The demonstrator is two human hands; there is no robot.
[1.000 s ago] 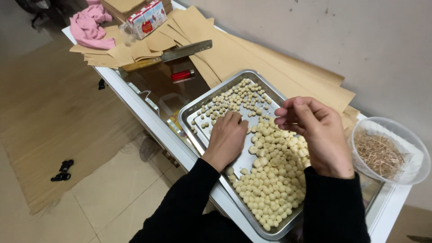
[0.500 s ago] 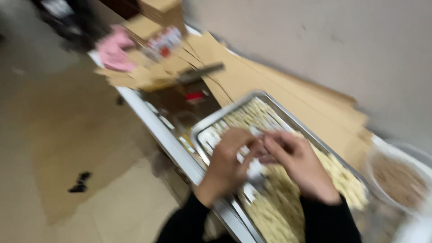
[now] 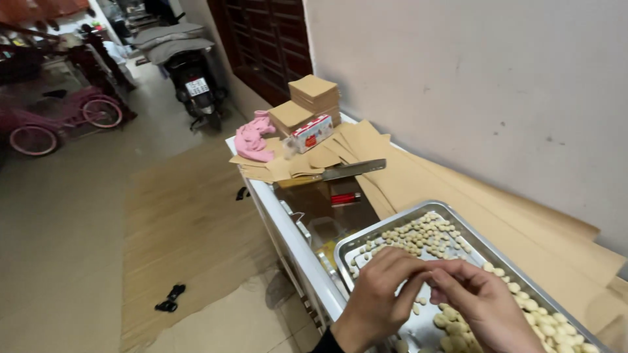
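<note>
Steel tray (image 3: 366, 238) of small pale round pieces (image 3: 418, 236) stood on the counter (image 3: 288, 222), its long axis running from near left to far right along the wall. Both hands met over its near end. Left hand (image 3: 379, 294) and right hand (image 3: 481, 304) had fingers (image 3: 418, 268) pinched together; anything held was too small to tell.

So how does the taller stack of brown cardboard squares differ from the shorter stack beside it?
The taller stack stands farther back by the wall; the shorter stack sits nearer, next to the pink cloth. The taller one holds clearly more sheets. The small red and white box leans against the shorter one. Both are neat piles of like-sized brown squares.
</note>
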